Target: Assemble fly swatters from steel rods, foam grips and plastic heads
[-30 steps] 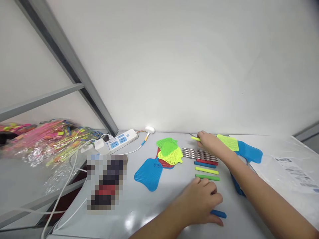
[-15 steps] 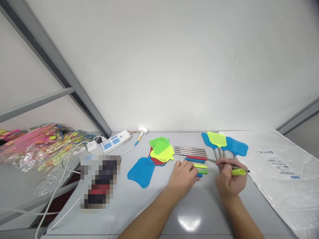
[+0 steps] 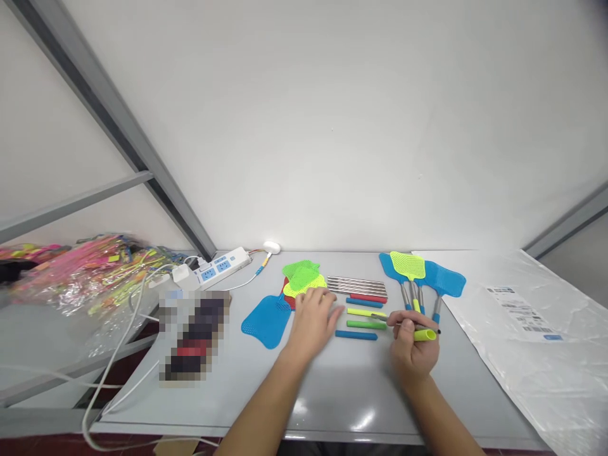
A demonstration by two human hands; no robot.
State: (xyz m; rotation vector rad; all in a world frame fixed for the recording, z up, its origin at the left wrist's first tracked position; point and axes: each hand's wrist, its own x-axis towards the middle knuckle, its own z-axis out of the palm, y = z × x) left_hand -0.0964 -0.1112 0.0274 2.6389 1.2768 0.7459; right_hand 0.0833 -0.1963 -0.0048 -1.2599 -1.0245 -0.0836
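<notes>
A lime-sleeved metal rod (image 3: 424, 334) is grasped in the right hand (image 3: 413, 354), at the lower right of the frame, while the left hand (image 3: 311, 323) is held open and empty, just below the stacked fly swatters (image 3: 304, 278).

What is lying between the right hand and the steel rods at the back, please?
A red tube, a blue tube, a lime tube and a green tube lie side by side across that way, in front of the steel rods. The right hand holds a thin rod with a lime grip.
</notes>
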